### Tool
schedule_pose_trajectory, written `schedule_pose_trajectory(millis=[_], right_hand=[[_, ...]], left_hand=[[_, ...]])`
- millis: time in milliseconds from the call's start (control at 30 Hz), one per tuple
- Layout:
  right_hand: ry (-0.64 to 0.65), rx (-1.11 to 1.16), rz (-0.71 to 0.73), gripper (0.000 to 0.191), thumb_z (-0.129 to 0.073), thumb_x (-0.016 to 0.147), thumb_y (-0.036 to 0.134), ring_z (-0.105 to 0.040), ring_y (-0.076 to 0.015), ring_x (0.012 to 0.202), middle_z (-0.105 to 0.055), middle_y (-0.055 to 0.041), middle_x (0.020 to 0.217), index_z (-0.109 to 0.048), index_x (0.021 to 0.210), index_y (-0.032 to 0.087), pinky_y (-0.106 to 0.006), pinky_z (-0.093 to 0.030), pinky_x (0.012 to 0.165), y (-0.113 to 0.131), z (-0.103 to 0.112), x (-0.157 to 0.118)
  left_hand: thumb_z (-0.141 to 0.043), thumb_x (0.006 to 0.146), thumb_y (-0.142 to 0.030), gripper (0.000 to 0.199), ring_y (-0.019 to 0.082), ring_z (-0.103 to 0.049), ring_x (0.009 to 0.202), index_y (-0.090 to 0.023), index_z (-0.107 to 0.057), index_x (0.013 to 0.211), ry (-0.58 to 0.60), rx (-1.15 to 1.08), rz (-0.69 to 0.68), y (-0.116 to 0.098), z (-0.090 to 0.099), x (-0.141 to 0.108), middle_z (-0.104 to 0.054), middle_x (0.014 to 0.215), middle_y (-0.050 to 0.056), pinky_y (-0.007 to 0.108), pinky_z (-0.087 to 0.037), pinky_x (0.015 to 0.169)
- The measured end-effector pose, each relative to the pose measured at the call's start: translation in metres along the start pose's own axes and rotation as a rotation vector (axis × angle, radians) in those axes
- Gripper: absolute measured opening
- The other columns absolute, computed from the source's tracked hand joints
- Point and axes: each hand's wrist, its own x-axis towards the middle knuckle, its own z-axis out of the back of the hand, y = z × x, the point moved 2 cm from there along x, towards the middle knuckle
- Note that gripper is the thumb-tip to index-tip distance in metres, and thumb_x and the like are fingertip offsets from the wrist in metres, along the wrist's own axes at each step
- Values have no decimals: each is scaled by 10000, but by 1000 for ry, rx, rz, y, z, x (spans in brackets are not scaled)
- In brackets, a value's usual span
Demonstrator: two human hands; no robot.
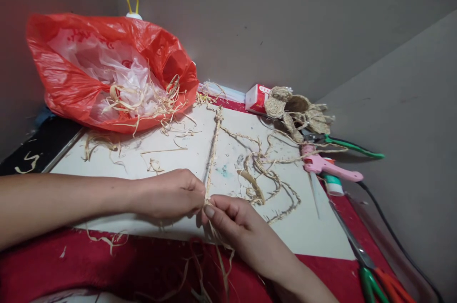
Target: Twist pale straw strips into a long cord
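Note:
A braided straw cord [213,151] runs down the white board [185,122] from a knot at its top to my hands. My left hand [174,193] is closed on the cord's lower end, its fingertips mostly turned away. My right hand [232,217] pinches the straw just beside it, thumb on top. Loose strands hang below my fingers over the red cloth. To the right of the cord lies a thinner twisted cord [262,165] in loose loops, joined near the knot.
A red plastic bag [71,84] with straw strands fills the back left. Woven straw pieces [280,103], a red-and-white box [255,97], green-handled pliers [353,147], a pink glue gun [321,165] and scissors [366,258] line the right side. Grey walls stand behind.

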Motion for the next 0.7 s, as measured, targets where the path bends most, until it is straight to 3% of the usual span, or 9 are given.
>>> schedule_pose_trajectory(millis=[200, 433, 567, 700], right_hand=[[-51, -251, 131, 320, -406, 948, 361, -418, -115, 605, -529, 15, 681, -655, 886, 171, -221, -329, 566, 8, -1, -3], [-75, -359, 176, 294, -382, 970, 313, -490, -109, 648, -558, 29, 698, -643, 905, 196, -206, -365, 610, 10, 0, -6], [-57, -362, 171, 282, -356, 980, 332, -512, -110, 700, -564, 24, 757, -580, 874, 198, -215, -377, 657, 13, 4, -7], [-146, -414, 149, 288, -375, 967, 366, -454, -109, 637, -492, 34, 681, -485, 763, 195, -221, -346, 588, 10, 8, -8]], left_hand=[[-492, 803, -334, 293, 93, -490, 607, -142, -588, 604, 69, -203, -18, 15, -4, 9, -601, 654, 10, 203, -389, 628], [-465, 801, -358, 291, 76, -309, 458, -150, -584, 636, -8, -77, 27, 20, -3, 8, -450, 507, -47, 201, -268, 459], [-419, 828, -362, 305, 79, -274, 461, -159, -547, 639, -5, -30, 16, 15, -3, 5, -395, 506, -56, 216, -226, 440], [-402, 835, -354, 298, 78, -273, 465, -163, -526, 642, -23, 2, 17, 15, -3, 5, -373, 510, -59, 211, -234, 445]])
